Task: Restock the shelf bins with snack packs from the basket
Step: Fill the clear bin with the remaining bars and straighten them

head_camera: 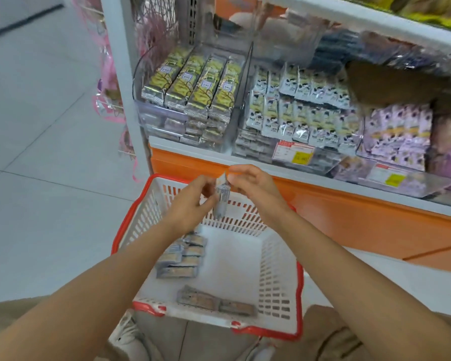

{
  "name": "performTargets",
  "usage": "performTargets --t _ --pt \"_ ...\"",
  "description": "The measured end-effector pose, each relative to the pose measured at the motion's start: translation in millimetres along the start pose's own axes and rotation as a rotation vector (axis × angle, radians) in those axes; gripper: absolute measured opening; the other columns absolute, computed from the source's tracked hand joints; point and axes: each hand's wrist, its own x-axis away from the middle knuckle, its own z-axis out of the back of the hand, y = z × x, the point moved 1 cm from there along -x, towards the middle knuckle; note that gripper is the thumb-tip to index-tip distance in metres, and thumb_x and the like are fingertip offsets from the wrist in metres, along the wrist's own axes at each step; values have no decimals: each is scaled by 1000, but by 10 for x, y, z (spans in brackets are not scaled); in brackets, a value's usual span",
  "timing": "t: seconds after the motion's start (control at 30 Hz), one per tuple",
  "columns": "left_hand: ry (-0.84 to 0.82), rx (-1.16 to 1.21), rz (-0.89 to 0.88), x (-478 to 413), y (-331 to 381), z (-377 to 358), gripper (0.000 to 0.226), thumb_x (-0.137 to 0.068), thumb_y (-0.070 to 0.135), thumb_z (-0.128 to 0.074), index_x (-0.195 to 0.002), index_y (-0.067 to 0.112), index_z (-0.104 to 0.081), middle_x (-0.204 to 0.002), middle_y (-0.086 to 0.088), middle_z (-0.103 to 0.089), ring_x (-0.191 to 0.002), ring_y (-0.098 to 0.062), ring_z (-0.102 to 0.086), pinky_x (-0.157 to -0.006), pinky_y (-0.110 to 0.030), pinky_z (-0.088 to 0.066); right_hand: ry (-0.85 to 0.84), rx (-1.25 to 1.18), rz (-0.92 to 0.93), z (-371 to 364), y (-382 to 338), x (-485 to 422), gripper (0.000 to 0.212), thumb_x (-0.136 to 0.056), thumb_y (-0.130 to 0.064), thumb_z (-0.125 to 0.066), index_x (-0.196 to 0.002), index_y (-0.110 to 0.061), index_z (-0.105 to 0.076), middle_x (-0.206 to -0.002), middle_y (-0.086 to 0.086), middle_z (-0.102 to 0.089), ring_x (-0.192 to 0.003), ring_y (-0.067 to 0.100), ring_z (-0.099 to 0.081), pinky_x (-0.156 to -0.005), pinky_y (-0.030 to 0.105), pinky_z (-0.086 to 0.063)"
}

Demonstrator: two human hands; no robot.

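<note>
- Snack pack [221, 198] is up in the air, held upright over the far end of the basket [301, 282], just below the shelf [219, 155] edge.
- Left hand [190, 204] pinches it low down, fingers curled round its side. Right hand [255, 188] pinches the top edge between thumb and fingertips. Both hands are on this one pack and carry nothing else.
- Down in the basket, a stack [182, 256] lies along the left side and two loose packs [215, 302] lie by the near wall, so there looks to be plenty left to shelve.
- Up ahead in the clear bins [138, 82]: yellow-green packs [193, 84] on the left, cow-print packs [297, 108] in the middle, purple packs [399, 131] further right.
- The held wrapper is too blurred to read, so I can't tell which bin it belongs in.
- To do this step well, I'd turn the printed face up and match it against the rows first.
- Then let one hand take it by an end and lay it flat, lined up with its neighbours.
- Those top rows look full, so I'd set it down gently to keep packs from sliding over the front lip.
</note>
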Motion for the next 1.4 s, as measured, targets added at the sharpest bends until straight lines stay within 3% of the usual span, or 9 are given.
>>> performTargets --t 0.17,0.47,0.57,0.63,0.77,0.93,1.13,1.23,1.4 --pt "-2 418 191 -60 337 26 19 -101 17 -50 -119 13 -56 -108 -7 -63 -94 -9 -58 -81 -24 -44 -14 237 164 255 -42 337 48 -84 -16 -74 -128 -20 -54 -107 3 -63 -100 14 -62 -87 23 -51" --pt "12 527 157 -275 906 72 23 -104 19 -44 -121 7 -54 -114 -11 -63 -97 -16 -61 -91 -33 -47 82 346 380 480 -361 528 46 -81 -20 -77 -122 -24 -56 -98 0 -62 -87 9 -61 -79 23 -53" --pt "-16 489 104 -398 1023 135 24 -104 22 -45 -123 10 -53 -111 -7 -63 -94 -3 -61 -88 -20 -46 148 343 439 530 -527 479 38 -83 -12 -74 -115 -23 -59 -90 0 -61 -80 14 -60 -74 30 -52" --pt "33 357 23 -493 1067 205 29 -102 21 -47 -130 12 -50 -117 -3 -58 -103 -3 -57 -91 -16 -44 208 323 471 590 -646 413 35 -84 -10 -72 -113 -23 -59 -86 2 -61 -76 17 -60 -70 31 -53" --pt "331 -351 -309 -712 942 432 41 -92 13 -54 -133 13 -51 -135 -8 -49 -130 -25 -39 -110 -45 -30 380 350 494 744 -914 144 31 -86 -18 -72 -112 -22 -56 -81 4 -61 -68 11 -62 -62 23 -53" --pt "227 -831 -327 -892 657 479 69 -90 24 -58 -151 10 -31 -160 -10 -26 -150 -27 -14 -122 -50 -3 487 466 449 839 -1119 -370 24 -88 -23 -69 -109 -20 -58 -66 -7 -58 -56 6 -56 -60 33 -51" --pt "261 -915 -358 -940 473 443 74 -83 26 -62 -149 8 -34 -152 -13 -39 -143 -31 -31 -121 -51 -5 588 729 468 826 -1364 -930 34 -90 -31 -66 -119 -19 -55 -63 -7 -58 -68 14 -59 -65 30 -45" --pt "293 -893 -379 -974 427 431 71 -80 25 -62 -146 9 -39 -148 -12 -43 -140 -31 -35 -120 -50 -7 631 857 431 806 -1426 -1195 35 -89 -38 -63 -120 -22 -57 -90 5 -71 -89 26 -65 -77 35 -50" --pt "334 -845 -412 -1004 368 409 61 -84 21 -45 -143 8 -44 -145 -12 -47 -137 -31 -38 -120 -50 -9 655 1103 377 723 -1445 -1453 41 -94 -40 -56 -130 -21 -58 -117 12 -67 -104 34 -62 -76 35 -48"
